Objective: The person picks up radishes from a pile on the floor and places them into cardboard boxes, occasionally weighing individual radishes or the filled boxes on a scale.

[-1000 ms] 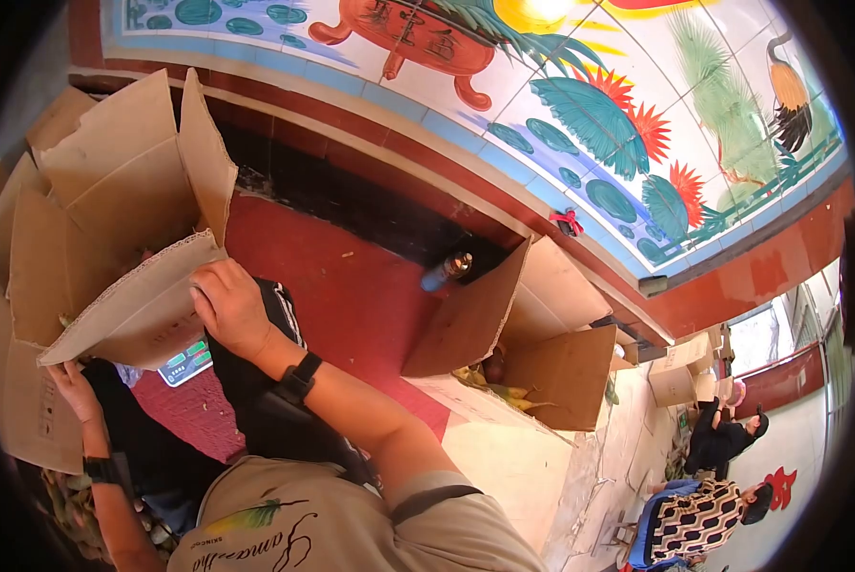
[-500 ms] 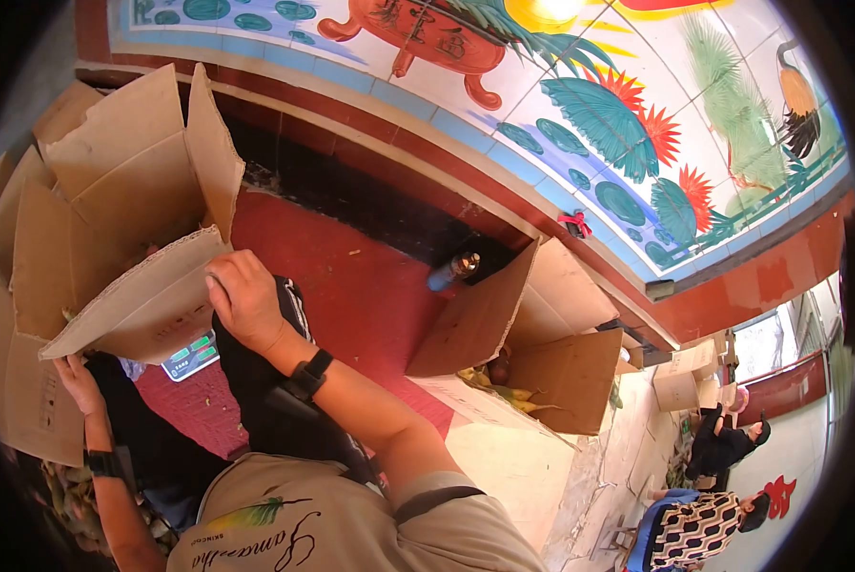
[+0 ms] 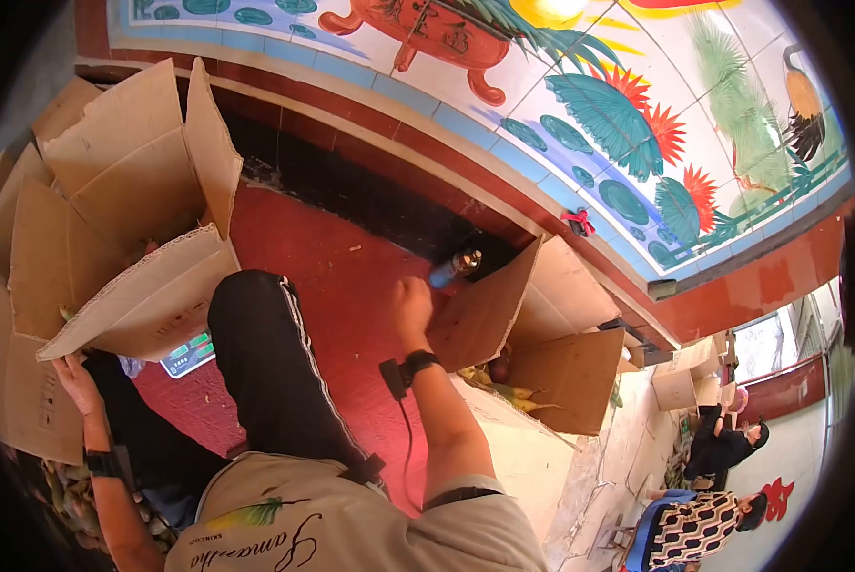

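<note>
My left hand (image 3: 81, 383) grips the lower corner of the front flap of an open cardboard box (image 3: 151, 296), with its fingertips partly hidden at the flap edge. Deep inside that box a little reddish and green stuff shows. My right hand (image 3: 412, 307) is over the red floor, off the box and smeared by motion, so its fingers are not clear. Nearest to it are a bottle (image 3: 457, 268) with a shiny top and a second open cardboard box (image 3: 569, 377). Yellowish long produce (image 3: 518, 393) and a dark round item lie in this second box.
A digital scale (image 3: 189, 357) with a green display sits partly under the flap. More produce (image 3: 70, 500) lies at lower left. Painted tiles (image 3: 599, 124) cover the wall. Two people (image 3: 699, 524) are at the right, near other boxes (image 3: 687, 374).
My right hand has let go of the box flap and swung right towards the bottle and second box. My left hand stays at the flap's corner.
</note>
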